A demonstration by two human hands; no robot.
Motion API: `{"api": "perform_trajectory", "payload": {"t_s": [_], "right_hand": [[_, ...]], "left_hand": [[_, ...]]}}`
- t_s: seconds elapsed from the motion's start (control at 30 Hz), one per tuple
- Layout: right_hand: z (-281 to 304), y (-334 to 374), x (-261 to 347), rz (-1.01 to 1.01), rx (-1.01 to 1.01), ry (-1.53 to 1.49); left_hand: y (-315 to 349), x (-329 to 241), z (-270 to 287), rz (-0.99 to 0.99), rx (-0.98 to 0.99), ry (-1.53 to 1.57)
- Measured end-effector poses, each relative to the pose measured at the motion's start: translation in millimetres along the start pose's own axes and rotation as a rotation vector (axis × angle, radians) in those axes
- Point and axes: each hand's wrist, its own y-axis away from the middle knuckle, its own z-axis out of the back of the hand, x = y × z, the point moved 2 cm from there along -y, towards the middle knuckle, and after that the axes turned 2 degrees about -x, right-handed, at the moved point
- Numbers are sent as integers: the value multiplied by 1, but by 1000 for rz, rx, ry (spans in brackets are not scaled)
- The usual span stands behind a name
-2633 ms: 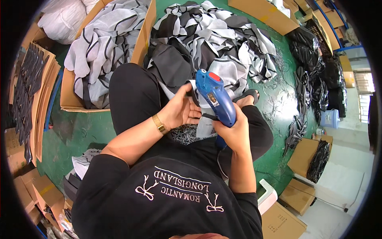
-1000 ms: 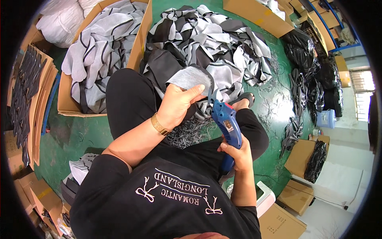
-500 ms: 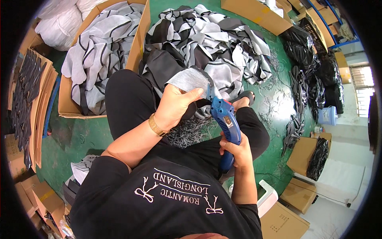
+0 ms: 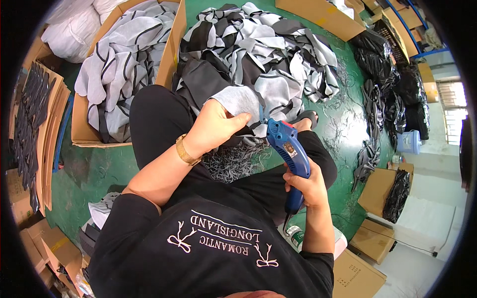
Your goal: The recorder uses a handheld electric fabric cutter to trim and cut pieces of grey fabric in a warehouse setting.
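My left hand [image 4: 217,125] pinches a light grey fabric piece [image 4: 237,98] with a dark edge, thumb on top. My right hand [image 4: 309,183] is wrapped round the handle of blue electric scissors [image 4: 287,144], a cord trailing from the rear end. The cutting head points away from me and meets the fabric's right edge. Whether the blades are through the cloth is too small to tell. Just beyond lies a big heap of grey and black fabric pieces [image 4: 268,54] on the floor.
At the left stands a cardboard box [image 4: 171,47] full of grey fabric with black trim. Thin trimmings [image 4: 233,163] lie between my legs. Black plastic bags [image 4: 372,57] line the right side. A green and white container [image 4: 295,236] sits by my right forearm.
My right hand and the rear of the electric scissors have swung to the right, bringing the green and white container into sight. My left hand has shifted slightly left with the fabric.
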Motion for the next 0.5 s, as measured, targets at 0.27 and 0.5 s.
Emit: {"api": "perform_trajectory", "payload": {"t_s": [0.27,0.5], "right_hand": [[7,0,9,-16,16,92],[7,-2,17,-31,36,108]], "left_hand": [[0,-1,8,-9,116,-167],[1,-9,7,36,192,-307]]}}
